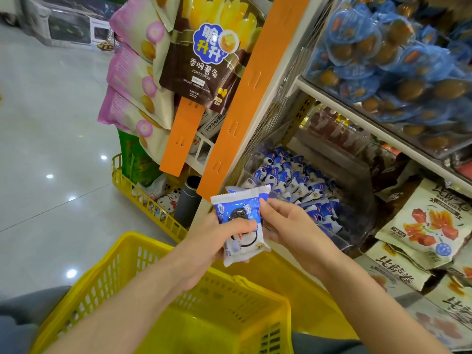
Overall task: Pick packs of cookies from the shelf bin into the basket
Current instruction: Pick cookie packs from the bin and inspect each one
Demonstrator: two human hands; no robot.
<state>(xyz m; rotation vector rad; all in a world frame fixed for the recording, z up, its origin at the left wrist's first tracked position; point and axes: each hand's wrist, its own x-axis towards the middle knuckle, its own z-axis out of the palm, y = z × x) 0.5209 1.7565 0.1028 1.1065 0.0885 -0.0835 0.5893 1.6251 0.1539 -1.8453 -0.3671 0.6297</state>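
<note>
Blue-and-white packs of cookies [237, 210] are held up over a yellow plastic basket [122, 251] in a shop aisle, in front of the shelving. The packs are grasped in the grip of the left hand [217, 241], with the thumb laid across the printed front and the fingers curled behind. The right hand [288, 226] is closed on the packs' right edge, thumb on top. Two packs appear to be stacked together, as a second wrapper edge is seen behind the first, though the count cannot be told for certain from this angle.

The basket is seen below both forearms, its mesh walls and floor lit bright yellow and a handle [240, 279] folded down along its far rim. Just right of and beyond the hands, a clear-walled shelf bin [332, 236] is set on a lower shelf and is filled with matching packs [293, 180].

On the shelf above, blue-wrapped brown snacks [396, 47] are piled behind a clear front. Cream bags with red-orange pictures [429, 221] are stacked to the right of the bin. At the shelf's end, an orange hanging strip [245, 98] is flanked by a brown bag of potato sticks [204, 60] and pink-and-cream bags [132, 72]. A yellow wire rack [143, 198] of goods is placed on the glossy floor [51, 123] beneath them.
</note>
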